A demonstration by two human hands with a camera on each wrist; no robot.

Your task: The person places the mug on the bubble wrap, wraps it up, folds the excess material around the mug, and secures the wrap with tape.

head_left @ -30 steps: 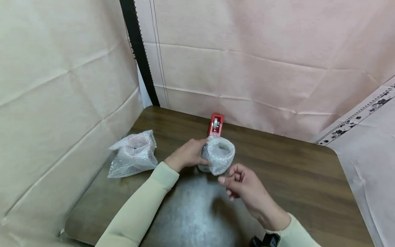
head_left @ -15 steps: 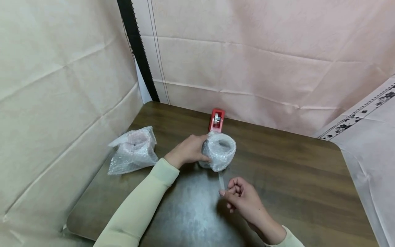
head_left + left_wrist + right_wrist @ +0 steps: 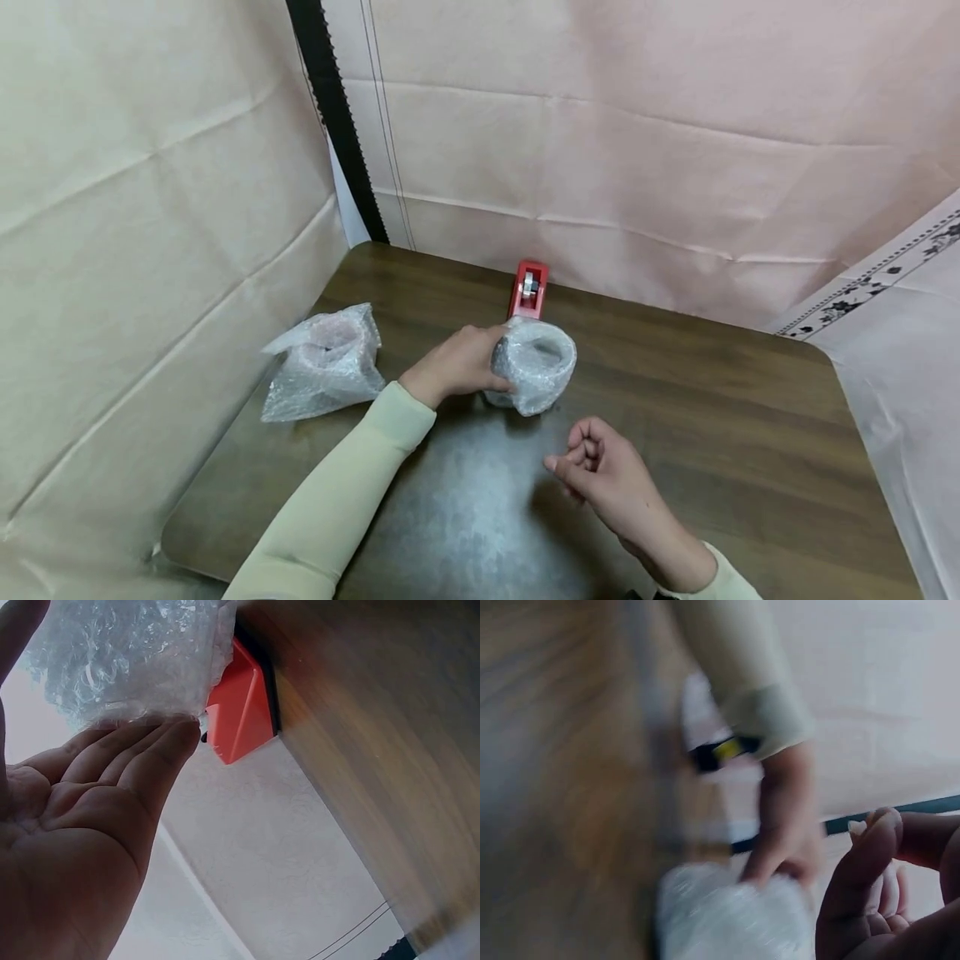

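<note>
A round, hollow thing in bubble wrap (image 3: pixel 536 367) stands on the table, its opening facing up. My left hand (image 3: pixel 465 362) grips its left side, with long fingers against the wrap in the left wrist view. Front right of it, apart from the wrap, my right hand (image 3: pixel 607 471) is raised with thumb and forefinger pinched together. In the right wrist view a small pale end of clear tape (image 3: pixel 857 827) shows at those fingertips; the strip's length cannot be made out. Right behind the wrapped thing stands a red tape dispenser (image 3: pixel 529 287), partly hidden by it.
A second bubble-wrapped bundle (image 3: pixel 326 362) lies at the left of the wooden table (image 3: pixel 712 417), near my left forearm. Cloth-like sheets (image 3: pixel 637 167) hang behind the table and along both sides.
My right hand drew a tape strip toward me from the wrapped thing, then shifted slightly right and up. The strip between them no longer shows. My left hand keeps its hold.
</note>
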